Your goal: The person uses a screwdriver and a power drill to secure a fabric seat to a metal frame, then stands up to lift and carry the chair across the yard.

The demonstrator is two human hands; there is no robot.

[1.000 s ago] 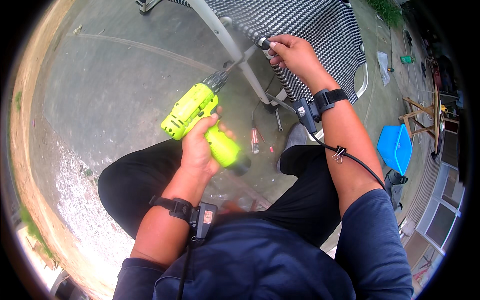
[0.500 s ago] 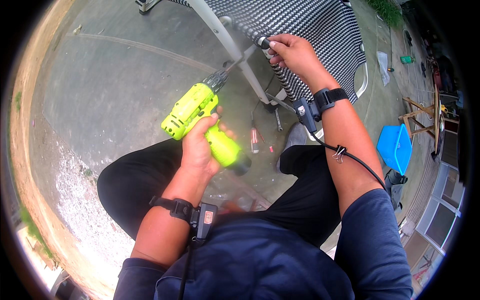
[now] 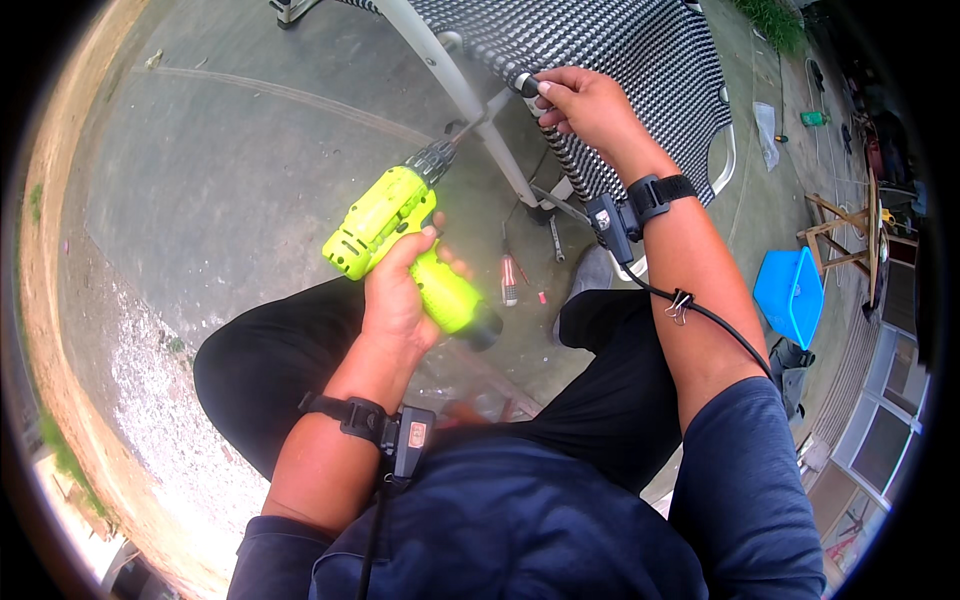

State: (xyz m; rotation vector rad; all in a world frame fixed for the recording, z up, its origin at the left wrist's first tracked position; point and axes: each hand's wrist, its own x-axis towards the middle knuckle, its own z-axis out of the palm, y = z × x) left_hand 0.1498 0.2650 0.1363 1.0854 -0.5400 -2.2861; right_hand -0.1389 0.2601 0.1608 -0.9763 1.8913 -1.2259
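Note:
A bright yellow-green cordless drill [image 3: 378, 222] is held by its handle in my left hand [image 3: 400, 280], fingers wrapped round it. Its chuck and bit point up and right, the bit's tip at the white metal tube [image 3: 478, 120] of a folding chair. The chair's black-and-white woven seat [image 3: 610, 60] spreads beyond. With thumb and fingers, my right hand [image 3: 585, 105] pinches a black end cap [image 3: 527, 86] on the chair's frame at the edge of the weave. Whether the bit touches the tube or something in it, I cannot tell.
On the concrete below the chair lie a red-and-clear-handled screwdriver [image 3: 510, 285] and a wrench [image 3: 557, 240]. To the right stand a blue plastic basket [image 3: 790, 295] and a wooden stool [image 3: 840, 235]. A clear plastic bag [image 3: 767, 135] lies farther off.

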